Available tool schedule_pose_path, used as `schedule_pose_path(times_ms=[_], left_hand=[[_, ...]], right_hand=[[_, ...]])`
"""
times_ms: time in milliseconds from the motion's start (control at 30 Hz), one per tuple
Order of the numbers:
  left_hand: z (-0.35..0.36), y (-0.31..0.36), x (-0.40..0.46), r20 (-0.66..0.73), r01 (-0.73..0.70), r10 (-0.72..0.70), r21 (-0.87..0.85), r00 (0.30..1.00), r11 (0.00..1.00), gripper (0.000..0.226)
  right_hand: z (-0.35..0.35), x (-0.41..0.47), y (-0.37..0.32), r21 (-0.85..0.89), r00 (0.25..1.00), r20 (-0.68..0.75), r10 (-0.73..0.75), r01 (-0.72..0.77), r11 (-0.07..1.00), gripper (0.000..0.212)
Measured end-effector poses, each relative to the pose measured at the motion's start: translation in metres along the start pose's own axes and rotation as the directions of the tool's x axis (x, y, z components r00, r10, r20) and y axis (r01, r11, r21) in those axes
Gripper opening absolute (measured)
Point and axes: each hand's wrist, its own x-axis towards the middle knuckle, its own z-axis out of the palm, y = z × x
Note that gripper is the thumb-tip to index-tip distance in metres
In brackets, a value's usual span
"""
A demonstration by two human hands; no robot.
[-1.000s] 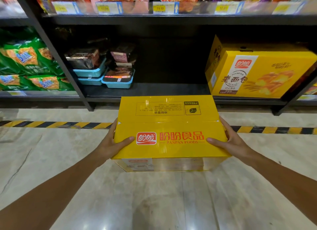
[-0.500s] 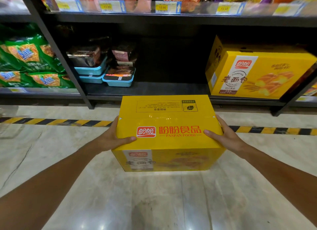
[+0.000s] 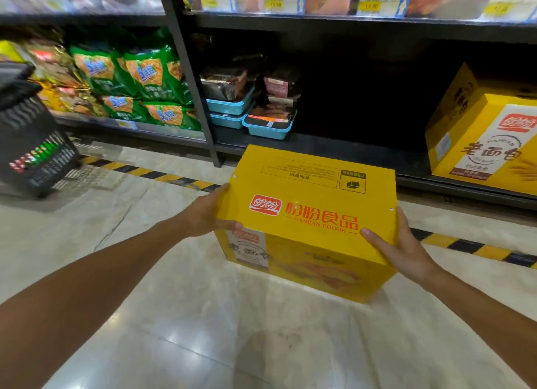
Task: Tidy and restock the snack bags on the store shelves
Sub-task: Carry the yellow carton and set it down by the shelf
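Since the earlier frames the view has swung leftward, so a dark basket (image 3: 32, 144) now shows at the left edge and the carried carton sits right of centre, tilted with its right end lower. The left hand (image 3: 203, 214) grips the left end of the yellow carton (image 3: 308, 214), thumb lying over the top edge and the fingers hidden behind the side. The right hand (image 3: 398, 243) grips the right end the same way, thumb on the lid and fingers wrapped round the far side. The carton is held in the air between both hands, above the pale tiled floor (image 3: 203, 330) and just in front of the lowest shelf (image 3: 334, 150), not resting on it. Its lid bears a red logo and red lettering; its front face shows a white label panel and what looks like a bread picture, though blur makes that uncertain. On the shelf to the right stands a second yellow carton (image 3: 488, 139) of the same brand, upright and well apart from the held one. Behind the held carton, further left on the shelf, blue trays (image 3: 268, 124) of packaged food are stacked. Left of the dark upright post (image 3: 189, 78), green snack bags (image 3: 139, 83) are piled on the neighbouring shelf. A yellow-and-black striped line (image 3: 151, 175) runs along the floor by the shelf base. Price tags (image 3: 284, 3) line the shelf above.
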Motion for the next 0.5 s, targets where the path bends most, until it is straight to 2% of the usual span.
schedule_pose_path(times_ms=[100,167,200,267,333,367,400,433,500], left_hand=[[-0.015,-0.042,-0.009,-0.213,0.072,-0.073,-0.011,0.974,0.997,0.09],[-0.016,-0.071,-0.012,-0.37,0.169,-0.169,-0.031,0.914,0.985,0.082],[-0.013,-0.079,-0.015,-0.411,0.205,-0.226,-0.097,0.883,0.974,0.078],[0.001,-0.082,-0.024,-0.364,0.203,-0.33,-0.346,0.871,0.916,0.075],[0.025,-0.069,-0.039,-0.164,0.205,-0.362,-0.584,0.918,0.785,0.078],[0.037,-0.06,-0.045,-0.093,0.183,-0.322,-0.661,0.942,0.727,0.082],[0.048,-0.052,-0.049,-0.088,0.132,-0.277,-0.719,0.957,0.682,0.086],[0.057,-0.044,-0.053,-0.133,0.056,-0.243,-0.765,0.961,0.641,0.09],[0.07,-0.038,-0.058,-0.231,-0.07,-0.194,-0.795,0.953,0.603,0.102]], right_hand=[[0.045,0.002,-0.01,-0.009,0.997,0.045,-0.057,0.057,0.998,0.085],[0.078,-0.002,-0.011,0.027,0.992,0.097,-0.083,0.081,0.996,0.101],[0.094,-0.008,-0.013,0.067,0.985,0.149,-0.081,0.071,0.995,0.103],[0.118,-0.025,-0.013,0.066,0.96,0.265,-0.092,0.077,0.995,0.096],[0.125,-0.037,-0.018,-0.047,0.92,0.358,-0.16,0.189,0.981,0.075],[0.121,-0.035,-0.022,-0.087,0.914,0.349,-0.207,0.251,0.964,0.056],[0.117,-0.029,-0.025,-0.114,0.922,0.281,-0.267,0.309,0.944,0.034],[0.111,-0.02,-0.029,-0.118,0.934,0.152,-0.323,0.342,0.932,0.018],[0.097,0.007,-0.036,-0.104,0.906,-0.127,-0.405,0.394,0.913,0.015]])
